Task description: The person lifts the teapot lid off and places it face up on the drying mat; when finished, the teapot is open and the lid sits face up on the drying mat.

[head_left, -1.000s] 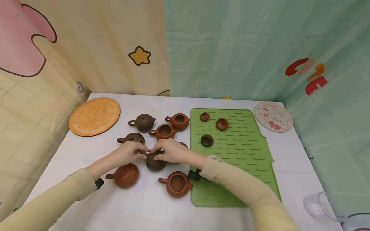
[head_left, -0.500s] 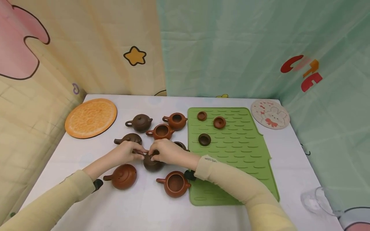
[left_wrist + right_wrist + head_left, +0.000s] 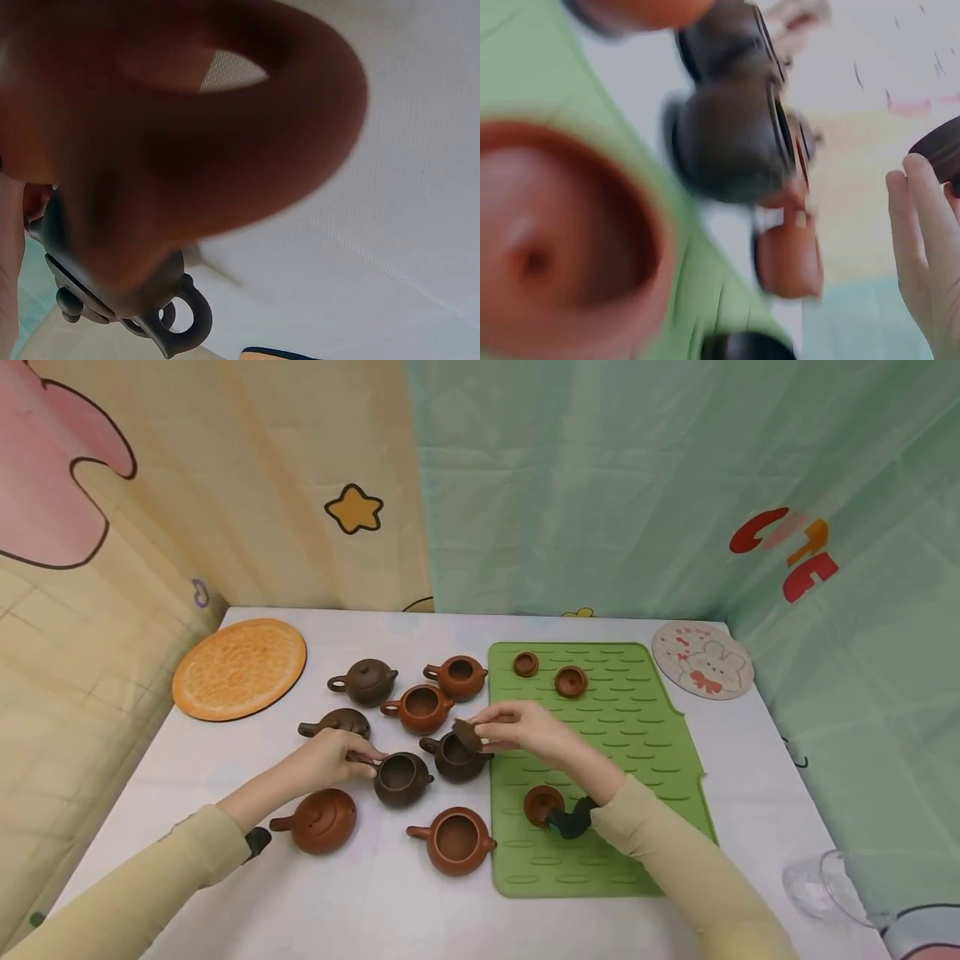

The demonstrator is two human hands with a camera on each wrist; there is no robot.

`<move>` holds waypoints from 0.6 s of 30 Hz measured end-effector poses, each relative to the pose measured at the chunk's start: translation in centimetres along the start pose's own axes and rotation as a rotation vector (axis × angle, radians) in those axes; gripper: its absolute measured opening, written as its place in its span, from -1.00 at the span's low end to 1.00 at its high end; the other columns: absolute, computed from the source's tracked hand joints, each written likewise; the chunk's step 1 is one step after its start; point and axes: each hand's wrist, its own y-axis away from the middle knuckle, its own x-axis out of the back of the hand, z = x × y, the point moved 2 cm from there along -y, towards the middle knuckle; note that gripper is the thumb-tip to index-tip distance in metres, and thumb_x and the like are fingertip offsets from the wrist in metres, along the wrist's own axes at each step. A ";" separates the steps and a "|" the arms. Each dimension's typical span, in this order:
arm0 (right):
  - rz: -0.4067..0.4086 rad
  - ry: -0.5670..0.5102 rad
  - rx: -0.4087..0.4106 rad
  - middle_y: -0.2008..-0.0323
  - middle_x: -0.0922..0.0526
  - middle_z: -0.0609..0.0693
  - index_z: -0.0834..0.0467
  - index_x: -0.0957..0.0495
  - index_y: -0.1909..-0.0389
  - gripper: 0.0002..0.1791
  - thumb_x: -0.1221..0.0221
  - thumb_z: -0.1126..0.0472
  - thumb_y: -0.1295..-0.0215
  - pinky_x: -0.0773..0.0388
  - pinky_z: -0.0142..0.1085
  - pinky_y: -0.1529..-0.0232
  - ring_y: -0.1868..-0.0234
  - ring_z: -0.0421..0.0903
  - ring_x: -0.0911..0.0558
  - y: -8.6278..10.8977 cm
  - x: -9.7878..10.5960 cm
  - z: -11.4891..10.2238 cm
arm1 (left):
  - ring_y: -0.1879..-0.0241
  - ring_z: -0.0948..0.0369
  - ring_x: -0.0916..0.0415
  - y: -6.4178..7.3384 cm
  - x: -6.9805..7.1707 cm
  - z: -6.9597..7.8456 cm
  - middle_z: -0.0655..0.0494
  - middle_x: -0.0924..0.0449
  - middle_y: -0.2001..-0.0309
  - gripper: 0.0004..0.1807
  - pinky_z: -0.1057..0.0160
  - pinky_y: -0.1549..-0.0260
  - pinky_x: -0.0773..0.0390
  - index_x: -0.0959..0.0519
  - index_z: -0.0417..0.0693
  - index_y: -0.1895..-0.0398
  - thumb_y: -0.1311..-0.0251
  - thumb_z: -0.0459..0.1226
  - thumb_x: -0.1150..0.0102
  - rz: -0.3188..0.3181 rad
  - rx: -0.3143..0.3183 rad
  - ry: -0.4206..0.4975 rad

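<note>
My left hand (image 3: 333,764) pinches the handle of a dark brown teapot (image 3: 402,795), whose round mouth is uncovered. Between the thumb and fingers of my right hand (image 3: 534,737) is a dark teapot lid (image 3: 467,735), tilted over another lidless dark teapot (image 3: 453,767). The same lid (image 3: 939,152) shows at the fingertips in the right wrist view. Below the left hand sits a reddish-brown teapot (image 3: 324,822) with its lid on; a lidless reddish-brown teapot (image 3: 457,843) stands to its right.
On the green mat (image 3: 630,760) lie several upturned lids, among them a reddish one (image 3: 543,806) beside the right wrist strap. More teapots, such as a lidded dark one (image 3: 367,682), stand behind. An orange round mat (image 3: 240,668) and a clear cup (image 3: 813,889) flank them.
My right hand has lifted the lid off the dark teapot and carried it right, toward the mat's edge. The left hand stays at that teapot's handle.
</note>
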 end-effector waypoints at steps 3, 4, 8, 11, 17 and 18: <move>0.080 -0.178 0.000 0.06 -0.60 -0.05 0.18 -0.56 0.05 -0.84 -0.08 0.31 -0.43 -0.61 -0.19 -0.09 0.09 -0.19 -0.67 2.0 3.9 1.2 | 0.39 0.35 -0.45 -0.1 -0.1 0.0 0.10 -0.77 0.25 -0.74 0.39 0.43 -0.43 -0.76 -0.06 0.14 -0.06 -0.30 -0.43 0.000 0.003 -0.003; 0.095 -0.209 0.006 0.05 -0.58 -0.05 0.15 -0.53 0.03 -0.83 -0.05 0.31 -0.45 -0.60 -0.19 -0.10 0.08 -0.19 -0.67 2.5 4.9 1.6 | 0.38 0.35 -0.45 -0.1 0.0 0.0 0.11 -0.77 0.25 -0.74 0.39 0.43 -0.43 -0.76 -0.05 0.14 -0.06 -0.30 -0.43 -0.003 0.005 -0.004; 0.142 -0.311 0.005 0.02 -0.56 -0.07 0.12 -0.40 -0.11 -0.77 0.09 0.23 -0.56 -0.59 -0.26 -0.11 0.05 -0.20 -0.69 3.7 8.0 3.3 | 0.38 0.34 -0.44 0.0 0.0 -0.1 0.09 -0.77 0.23 -0.74 0.39 0.43 -0.42 -0.76 -0.05 0.13 -0.06 -0.29 -0.43 -0.010 0.017 -0.003; 0.188 -0.331 -0.023 -0.07 -0.56 0.00 0.22 -0.26 -0.30 -0.61 0.13 0.13 -0.59 -0.58 -0.31 -0.10 0.06 -0.24 -0.67 4.4 9.4 4.6 | 0.38 0.33 -0.43 0.0 -0.1 -0.3 0.08 -0.77 0.22 -0.74 0.38 0.44 -0.41 -0.76 -0.05 0.13 -0.06 -0.29 -0.43 -0.010 0.022 0.001; 0.288 -0.041 -0.155 -0.45 -0.07 0.42 0.42 0.05 -0.49 -0.30 0.09 0.07 -0.57 -0.53 -0.33 -0.17 -0.19 -0.04 -0.54 6.2 11.2 6.5 | 0.38 0.33 -0.43 -0.2 -0.2 -0.3 0.08 -0.77 0.21 -0.74 0.39 0.44 -0.40 -0.76 -0.04 0.13 -0.06 -0.29 -0.43 -0.005 0.018 -0.007; 0.305 0.010 -0.176 -0.43 -0.11 0.42 0.42 -0.01 -0.47 -0.32 0.08 0.07 -0.57 -0.54 -0.32 -0.17 -0.24 0.05 -0.50 6.4 11.4 6.8 | 0.39 0.33 -0.43 -0.2 -0.1 -0.3 0.08 -0.77 0.21 -0.74 0.39 0.44 -0.40 -0.76 -0.04 0.13 -0.06 -0.29 -0.43 -0.005 0.018 -0.010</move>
